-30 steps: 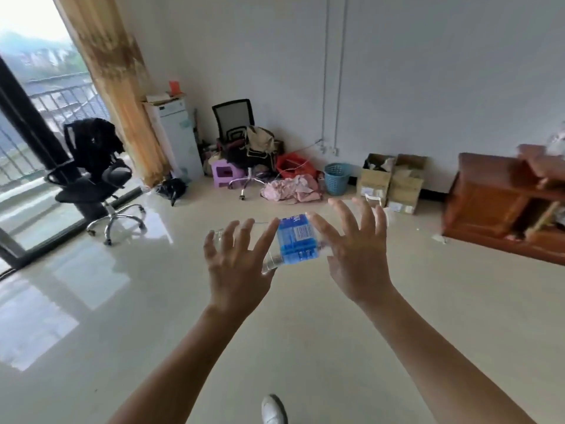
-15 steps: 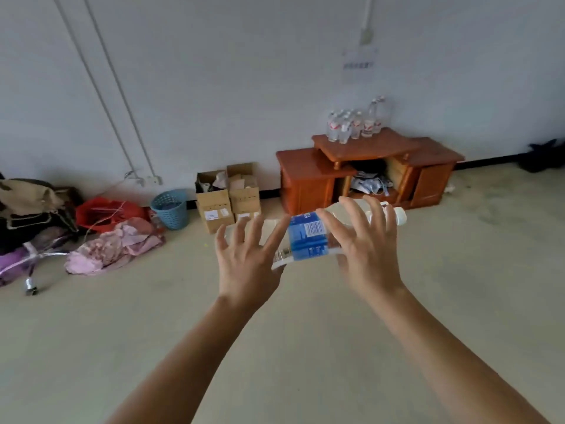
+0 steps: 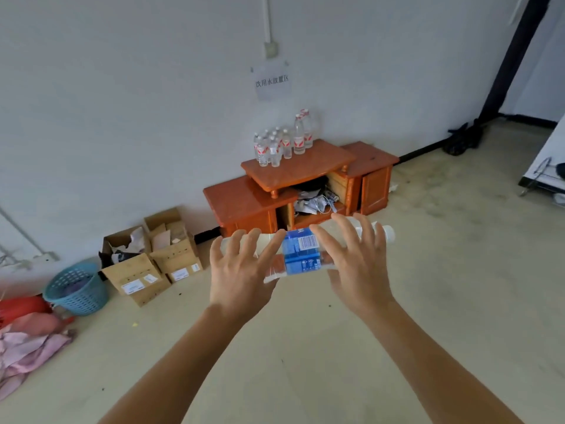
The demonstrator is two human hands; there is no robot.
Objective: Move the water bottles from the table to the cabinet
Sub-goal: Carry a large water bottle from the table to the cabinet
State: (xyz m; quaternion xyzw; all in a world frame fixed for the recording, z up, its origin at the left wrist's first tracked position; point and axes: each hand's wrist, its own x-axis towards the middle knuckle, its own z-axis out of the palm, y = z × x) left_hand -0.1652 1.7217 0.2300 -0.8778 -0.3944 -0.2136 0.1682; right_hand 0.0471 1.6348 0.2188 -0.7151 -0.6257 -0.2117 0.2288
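Both palms, left hand [image 3: 241, 280] and right hand [image 3: 357, 267], press the blue-labelled water bottle [image 3: 301, 255] sideways, fingers splayed; it could slip before reaching the cabinet [image 3: 244, 200].

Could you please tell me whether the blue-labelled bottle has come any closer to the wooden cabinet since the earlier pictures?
Yes. The blue-labelled bottle, held sideways between the left hand and right hand, has come nearer the wooden cabinet, which now looms larger, just beyond it.

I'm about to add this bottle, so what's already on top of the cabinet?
On the cabinet, a cluster of clear water bottles stands at the back by the wall, two taller than the rest. They overlap, so I can't count them exactly.
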